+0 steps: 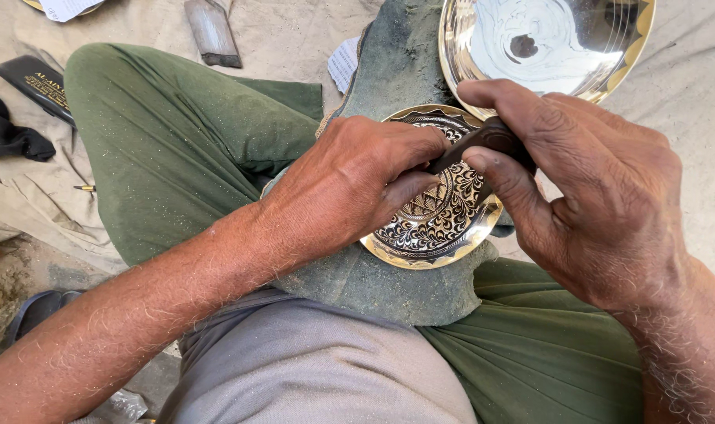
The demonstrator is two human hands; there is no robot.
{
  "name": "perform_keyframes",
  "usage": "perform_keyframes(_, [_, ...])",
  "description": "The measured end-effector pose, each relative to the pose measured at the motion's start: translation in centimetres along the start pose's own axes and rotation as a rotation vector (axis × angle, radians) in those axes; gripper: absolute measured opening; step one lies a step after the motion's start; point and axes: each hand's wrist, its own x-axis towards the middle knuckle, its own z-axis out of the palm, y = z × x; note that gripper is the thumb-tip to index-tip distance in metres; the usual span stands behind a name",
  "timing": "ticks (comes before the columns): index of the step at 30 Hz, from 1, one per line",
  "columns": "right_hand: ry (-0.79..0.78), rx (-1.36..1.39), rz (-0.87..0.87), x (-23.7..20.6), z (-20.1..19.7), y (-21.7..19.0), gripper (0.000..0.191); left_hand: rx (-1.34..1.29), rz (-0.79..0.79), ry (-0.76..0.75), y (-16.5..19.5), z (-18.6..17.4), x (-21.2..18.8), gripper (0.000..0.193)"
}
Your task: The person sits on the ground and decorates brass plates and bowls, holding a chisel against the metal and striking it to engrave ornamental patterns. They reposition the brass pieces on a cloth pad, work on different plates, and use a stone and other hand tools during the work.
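A round brass plate with a black ground and fine engraved leaf and scroll patterns [444, 212] lies flat on a dusty grey-green pad [389, 290] that rests across the person's lap. Its rim is bright gold with a scalloped border, and the pattern runs in rings around a central leaf motif. Only the right and lower parts of the plate show; the rest is hidden under the hands.

The left hand [349, 177] lies over the left side of the engraved plate, fingers curled, thumb and fingertips pinching the front end of a dark wooden-handled engraving tool [483, 141] and pressing down onto the plate's face. The right hand [601, 188] is above and to the right of the plate, closed around the tool's handle, with the index finger arched over the top and the thumb underneath. The tool's tip is hidden beneath the left fingers.

Just beyond the engraved plate, touching the far edge of the pad, stands a second dish: a plain shiny brass bowl with a polished, mirror-like inside [542, 43]. That makes two brass pieces, one tool and two hands.

Left of the plate, past the green trouser knee [169, 141], lie a flat grey metal bar [212, 31], a black case [39, 82] and a black cloth [8, 133] on beige sheeting.
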Motion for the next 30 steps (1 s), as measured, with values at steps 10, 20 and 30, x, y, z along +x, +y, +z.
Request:
perform_keyframes(10, [0.046,-0.016,-0.024,-0.5,-0.4,-0.4,0.041,0.081,-0.007,0.023,0.7,-0.1,-0.7,0.026])
perform_keyframes(20, [0.106,-0.013,0.027,-2.7,-0.9,-0.6,0.035,0.114,0.013,0.08,1.7,-0.9,-1.6,0.026])
perform_keyframes(30, [0.258,0.073,0.151,-5.3,-1.2,0.6,0.034,0.428,-0.04,0.292,1.2,-1.6,-4.1,0.028])
